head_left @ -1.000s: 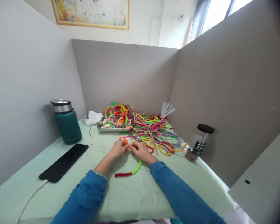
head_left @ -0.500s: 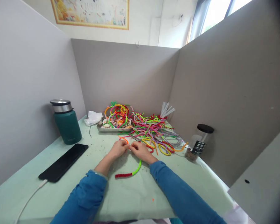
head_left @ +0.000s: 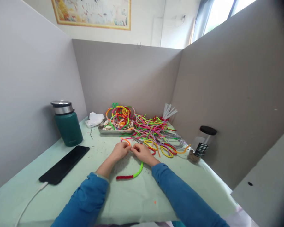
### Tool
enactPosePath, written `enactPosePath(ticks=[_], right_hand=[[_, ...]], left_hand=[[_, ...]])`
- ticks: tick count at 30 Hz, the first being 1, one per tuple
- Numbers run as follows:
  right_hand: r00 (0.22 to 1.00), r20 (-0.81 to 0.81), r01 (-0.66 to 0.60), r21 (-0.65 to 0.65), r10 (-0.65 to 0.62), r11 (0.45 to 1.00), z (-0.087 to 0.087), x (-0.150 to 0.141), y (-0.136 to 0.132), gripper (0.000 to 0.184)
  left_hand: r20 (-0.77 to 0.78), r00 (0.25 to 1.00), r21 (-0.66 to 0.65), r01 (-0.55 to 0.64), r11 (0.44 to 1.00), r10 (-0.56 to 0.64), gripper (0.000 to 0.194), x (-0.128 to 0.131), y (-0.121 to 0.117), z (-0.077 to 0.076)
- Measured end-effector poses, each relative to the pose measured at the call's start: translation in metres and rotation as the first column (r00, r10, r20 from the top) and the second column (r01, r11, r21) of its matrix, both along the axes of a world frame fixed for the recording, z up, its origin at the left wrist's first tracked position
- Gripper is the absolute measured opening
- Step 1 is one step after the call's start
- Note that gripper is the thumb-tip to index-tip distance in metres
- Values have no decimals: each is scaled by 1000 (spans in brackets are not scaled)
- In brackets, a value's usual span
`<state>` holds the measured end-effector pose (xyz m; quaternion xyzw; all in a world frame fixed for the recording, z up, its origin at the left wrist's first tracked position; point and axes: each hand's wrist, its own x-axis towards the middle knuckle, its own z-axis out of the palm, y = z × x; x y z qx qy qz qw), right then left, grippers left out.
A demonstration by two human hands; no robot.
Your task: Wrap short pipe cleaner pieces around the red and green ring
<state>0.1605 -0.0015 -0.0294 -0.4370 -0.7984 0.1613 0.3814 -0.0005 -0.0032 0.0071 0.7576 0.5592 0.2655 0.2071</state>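
My left hand (head_left: 119, 150) and my right hand (head_left: 143, 153) meet fingertip to fingertip over the pale green table (head_left: 137, 201), both in blue sleeves. Their fingers are pinched together on an orange pipe cleaner (head_left: 126, 140) that curls out past my left fingers. A green pipe cleaner (head_left: 139, 170) runs down from under my right hand and joins a red pipe cleaner (head_left: 124, 177) lying on the table between my forearms. Whether the green piece is held too is hidden.
A heap of coloured pipe cleaners (head_left: 153, 132) lies behind my hands, beside a metal tray (head_left: 113, 130) filled with more. At the left stand a green flask (head_left: 67, 123) and a black phone (head_left: 65, 164) on a cable. A black-lidded jar (head_left: 202, 142) is at the right. Grey partitions enclose the desk.
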Motion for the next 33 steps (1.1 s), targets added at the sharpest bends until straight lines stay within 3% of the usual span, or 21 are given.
enactPosePath(ticks=[14,33], right_hand=[[1000,-17,13,-13,-13,1000,3,-1,-2,22],[1000,-13,7,-10,-7,1000,3,0,-1,22]], left_hand=[[148,989,29,-24,999,19,35,-3,5,-8],[248,968,-8,-27,1000,29,43,-2,2,-3]])
